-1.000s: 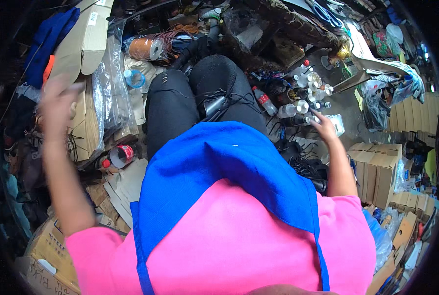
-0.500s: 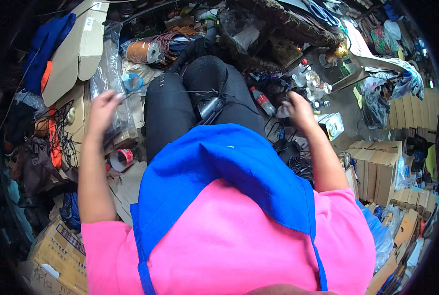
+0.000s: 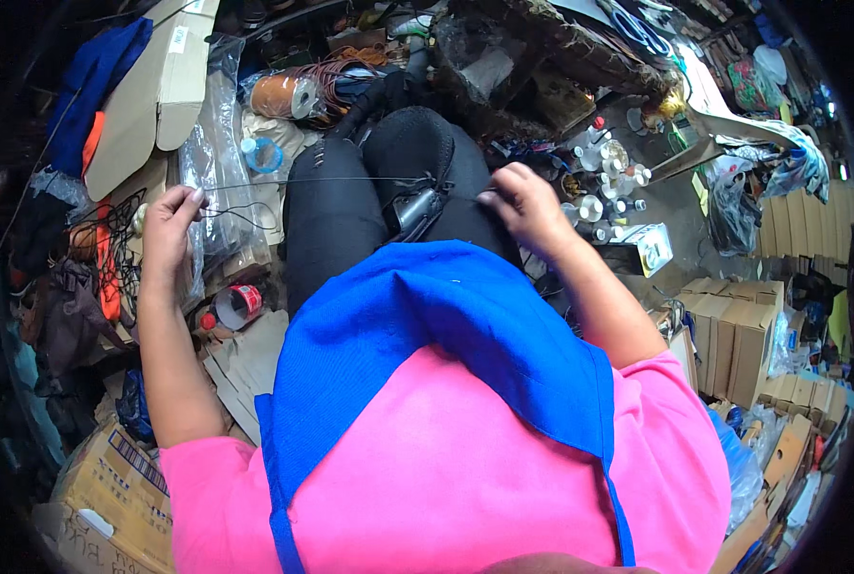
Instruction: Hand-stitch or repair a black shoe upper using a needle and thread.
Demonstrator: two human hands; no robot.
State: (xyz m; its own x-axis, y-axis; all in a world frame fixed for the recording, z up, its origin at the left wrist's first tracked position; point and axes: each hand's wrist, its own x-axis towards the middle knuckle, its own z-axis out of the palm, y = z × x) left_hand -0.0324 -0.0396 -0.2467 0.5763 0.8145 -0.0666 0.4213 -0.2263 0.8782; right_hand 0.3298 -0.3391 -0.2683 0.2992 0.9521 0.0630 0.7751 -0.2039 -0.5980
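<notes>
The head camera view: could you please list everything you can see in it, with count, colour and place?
Thin wire: one, dark, stretched between both hands above the lap.
Small black part: one, on the lap.
Tape roll: one, red and white, on the floor at the left.
Cord spool: one, orange-brown, top left.
Flat cardboard: several sheets, tan, top left.
Cardboard boxes: a stack, brown, at the right.
Small metal parts: several, silvery, floor beyond the right hand.
Apron: one, blue, over a pink shirt.
Left hand: pinches the wire.
Right hand: on the wire, fingers bent.
</notes>
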